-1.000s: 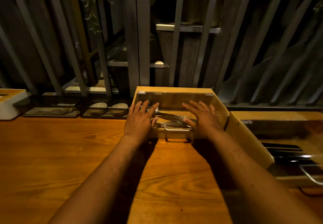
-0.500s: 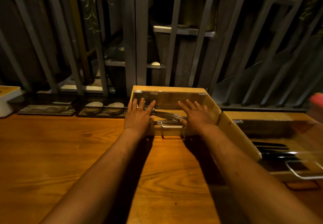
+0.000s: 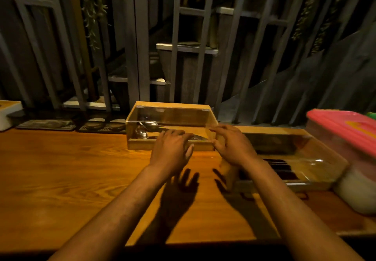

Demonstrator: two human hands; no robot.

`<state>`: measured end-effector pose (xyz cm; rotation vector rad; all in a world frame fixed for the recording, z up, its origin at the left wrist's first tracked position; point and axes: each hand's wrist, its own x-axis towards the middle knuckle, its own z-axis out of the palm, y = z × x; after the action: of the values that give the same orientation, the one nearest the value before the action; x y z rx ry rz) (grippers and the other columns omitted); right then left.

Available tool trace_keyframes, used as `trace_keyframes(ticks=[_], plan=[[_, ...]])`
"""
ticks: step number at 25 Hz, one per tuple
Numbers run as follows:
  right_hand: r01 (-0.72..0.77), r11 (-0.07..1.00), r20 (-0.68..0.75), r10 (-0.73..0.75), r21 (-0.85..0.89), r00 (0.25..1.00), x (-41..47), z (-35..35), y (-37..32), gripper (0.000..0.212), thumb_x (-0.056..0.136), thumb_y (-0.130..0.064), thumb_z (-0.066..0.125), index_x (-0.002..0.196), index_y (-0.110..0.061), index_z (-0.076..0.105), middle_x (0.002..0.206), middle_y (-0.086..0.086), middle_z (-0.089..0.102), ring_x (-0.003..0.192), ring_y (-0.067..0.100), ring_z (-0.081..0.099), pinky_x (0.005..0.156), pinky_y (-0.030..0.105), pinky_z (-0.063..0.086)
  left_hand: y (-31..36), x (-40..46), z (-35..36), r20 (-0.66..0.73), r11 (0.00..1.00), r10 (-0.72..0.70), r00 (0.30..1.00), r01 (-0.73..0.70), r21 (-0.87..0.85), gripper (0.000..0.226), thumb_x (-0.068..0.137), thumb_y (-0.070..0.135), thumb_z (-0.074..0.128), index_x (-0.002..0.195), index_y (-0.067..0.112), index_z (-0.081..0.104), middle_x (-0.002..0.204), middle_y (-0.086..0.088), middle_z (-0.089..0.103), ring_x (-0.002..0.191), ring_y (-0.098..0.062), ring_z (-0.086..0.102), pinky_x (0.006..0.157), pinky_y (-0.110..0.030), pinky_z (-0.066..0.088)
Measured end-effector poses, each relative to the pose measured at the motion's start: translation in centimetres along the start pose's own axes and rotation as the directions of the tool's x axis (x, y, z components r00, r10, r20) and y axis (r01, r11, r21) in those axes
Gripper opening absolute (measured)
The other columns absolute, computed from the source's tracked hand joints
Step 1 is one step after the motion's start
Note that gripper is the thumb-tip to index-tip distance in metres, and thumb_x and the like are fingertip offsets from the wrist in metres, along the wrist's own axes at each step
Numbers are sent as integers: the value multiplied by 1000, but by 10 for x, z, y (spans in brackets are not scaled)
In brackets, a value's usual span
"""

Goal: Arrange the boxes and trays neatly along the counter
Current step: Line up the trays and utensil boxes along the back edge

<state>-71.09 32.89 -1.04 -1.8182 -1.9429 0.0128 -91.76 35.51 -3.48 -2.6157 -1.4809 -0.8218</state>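
A wooden cutlery box (image 3: 171,116) with a clear lid stands at the back of the wooden counter (image 3: 71,175), spoons showing inside. A second, longer wooden box (image 3: 317,159) with dark cutlery lies to its right, angled toward me. My left hand (image 3: 171,152) hovers just in front of the first box, fingers relaxed and bent down, holding nothing. My right hand (image 3: 234,148) hovers by that box's right front corner, fingers loosely spread and blurred. Both hands cast shadows on the counter below them.
A pink-lidded plastic container (image 3: 341,130) sits at the right edge over a white tub (image 3: 356,193). Two dark trays (image 3: 46,123) (image 3: 101,127) with small dishes line the back left, beside a white box (image 3: 8,114). Grey metal bars (image 3: 138,57) rise behind the counter.
Both hands have lifted off the cutlery box's lid and drawn back toward me. The view has swung right, bringing the pink-lidded container in.
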Motion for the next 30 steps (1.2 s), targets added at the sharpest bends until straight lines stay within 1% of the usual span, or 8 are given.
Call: trace_keyframes(ticks=[4, 7, 9, 11, 14, 17, 24, 30], plan=[[-62, 998, -43, 63, 10, 997, -51, -57, 96, 46, 87, -32, 63, 132, -31, 57, 137, -2, 54, 128, 21, 48, 106, 44, 42, 107, -17, 17, -11, 997, 64, 998, -64, -38, 43, 94, 48, 49, 135, 33, 54, 134, 4, 58, 128, -19, 47, 104, -39, 38], [-109, 994, 38, 109, 9, 993, -79, -79, 160, 61, 73, -28, 72, 132, -29, 58, 138, 4, 54, 129, 25, 48, 107, 43, 41, 167, -16, 35, 13, 999, 54, 998, -54, -6, 48, 96, 49, 47, 141, 32, 48, 142, 0, 52, 134, -21, 41, 106, -37, 33], [-133, 988, 131, 143, -76, 981, -93, -86, 196, 71, 73, -34, 76, 139, -30, 50, 147, 6, 46, 136, 25, 40, 111, 41, 36, 200, -11, 49, 49, 999, 28, 998, -30, 34, 52, 97, 51, 45, 146, 33, 41, 150, -3, 44, 140, -24, 33, 110, -38, 30], [-132, 974, 150, 161, -184, 976, -103, -84, 224, 74, 79, -44, 71, 145, -35, 39, 154, 3, 37, 142, 25, 32, 112, 40, 32, 221, -7, 66, 141, 995, -3, 990, -11, 96, 56, 98, 52, 42, 150, 34, 32, 157, -6, 33, 146, -27, 24, 115, -41, 25], [-111, 960, 83, 136, -256, 987, -106, -74, 250, 66, 91, -50, 56, 149, -42, 26, 159, -5, 27, 146, 25, 23, 113, 44, 25, 228, 2, 90, 227, 979, -52, 972, 4, 206, 59, 101, 50, 38, 154, 33, 19, 161, -12, 22, 149, -31, 16, 119, -44, 19], [-87, 965, 72, 108, -249, 992, -96, -71, 259, 60, 95, -50, 48, 150, -43, 23, 161, -8, 23, 148, 24, 18, 116, 46, 16, 225, 18, 105, 183, 965, -67, 981, 16, 263, 57, 103, 46, 35, 155, 33, 16, 161, -14, 22, 148, -33, 18, 119, -43, 20], [-81, 963, 79, 105, -255, 991, -44, -54, 273, 61, 95, -50, 47, 150, -42, 21, 161, -6, 22, 148, 26, 17, 118, 51, 15, 201, 66, 138, 100, 951, -101, 990, 66, 302, 56, 104, 37, 37, 154, 35, 14, 161, -13, 23, 148, -32, 19, 119, -44, 15], [-76, 959, 80, 102, -274, 992, 17, -38, 288, 62, 96, -49, 46, 151, -42, 19, 162, -5, 20, 149, 26, 15, 118, 49, 12, 172, 118, 166, 51, 954, -103, 993, 84, 287, 56, 104, 36, 38, 154, 36, 14, 161, -12, 23, 148, -31, 19, 119, -45, 13]])
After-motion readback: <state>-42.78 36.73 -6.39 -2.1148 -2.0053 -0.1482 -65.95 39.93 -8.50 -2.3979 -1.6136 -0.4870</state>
